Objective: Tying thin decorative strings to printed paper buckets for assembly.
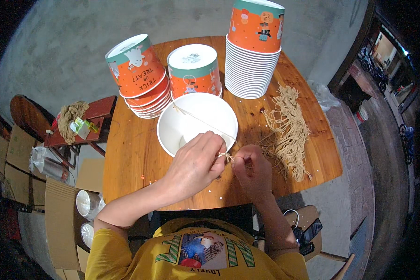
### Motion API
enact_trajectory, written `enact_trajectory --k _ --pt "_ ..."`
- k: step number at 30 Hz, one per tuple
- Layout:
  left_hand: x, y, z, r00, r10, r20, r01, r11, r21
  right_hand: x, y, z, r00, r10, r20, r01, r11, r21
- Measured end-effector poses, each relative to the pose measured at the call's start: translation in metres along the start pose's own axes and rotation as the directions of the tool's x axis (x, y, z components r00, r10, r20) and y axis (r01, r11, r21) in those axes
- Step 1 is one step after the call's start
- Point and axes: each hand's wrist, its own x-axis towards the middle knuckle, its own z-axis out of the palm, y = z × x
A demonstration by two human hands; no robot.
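Note:
An open white paper bowl (197, 122) stands on the round wooden table (130, 154). A thin tan string (198, 119) runs across the bowl from its far left rim to its near right rim. My left hand (194, 164) pinches the string at the bowl's near rim. My right hand (252, 169) grips the same string's end just to the right, and the fingertips of both hands meet at a small knot (227, 156). A loose pile of tan strings (288, 131) lies on the table to the right of my right hand.
Three stacks of orange paper bowls stand upside down behind the white bowl: a leaning one (137, 74), a short one (192, 69), a tall one (254, 49). A red stool (94, 121) with a string bundle stands left. Cardboard boxes (60, 219) and cup sleeves (88, 203) are lower left.

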Motion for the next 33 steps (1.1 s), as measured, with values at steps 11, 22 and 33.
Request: enact_trajectory --k 11,22,33 --pt "-0.001 -0.002 0.001 1.000 -0.008 -0.026 0.006 0.996 -0.093 0.004 -0.009 0.000 1.000 -0.010 -0.007 0.010 1.000 0.028" --pt "0.007 -0.006 -0.013 0.946 -0.241 0.214 0.309 0.867 -0.391 0.008 -0.011 0.001 0.999 -0.008 0.045 0.006 0.999 0.038" --pt "0.010 -0.006 -0.017 0.919 -0.269 0.287 0.372 0.830 -0.415 0.007 -0.012 0.004 1.000 0.000 -0.019 0.001 0.999 0.037"
